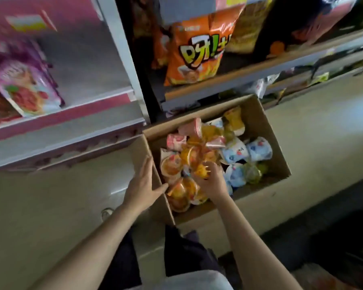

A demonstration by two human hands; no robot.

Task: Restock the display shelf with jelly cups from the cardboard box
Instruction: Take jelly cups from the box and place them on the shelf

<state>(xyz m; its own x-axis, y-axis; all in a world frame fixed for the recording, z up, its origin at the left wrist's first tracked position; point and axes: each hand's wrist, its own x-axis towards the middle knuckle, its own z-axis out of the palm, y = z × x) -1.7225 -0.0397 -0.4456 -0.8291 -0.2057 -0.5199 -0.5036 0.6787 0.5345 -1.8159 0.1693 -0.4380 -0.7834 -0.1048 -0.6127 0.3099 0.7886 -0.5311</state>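
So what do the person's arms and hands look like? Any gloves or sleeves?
No gloves and no sleeves in view. Both forearms are bare right up to the bottom of the picture. The left hand and right hand are bare too, with no ring, watch or bracelet that I can see.

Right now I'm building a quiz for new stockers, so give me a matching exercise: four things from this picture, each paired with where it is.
Things:
1. left hand
2. right hand
3. orange snack bag
4. blue-white jelly cups

Places:
A. on a shelf above the cardboard box
B. flat on the box's left wall
C. on the box's right side
D. in the box, on an orange jelly cup

Pairs: 1-B, 2-D, 3-A, 4-C
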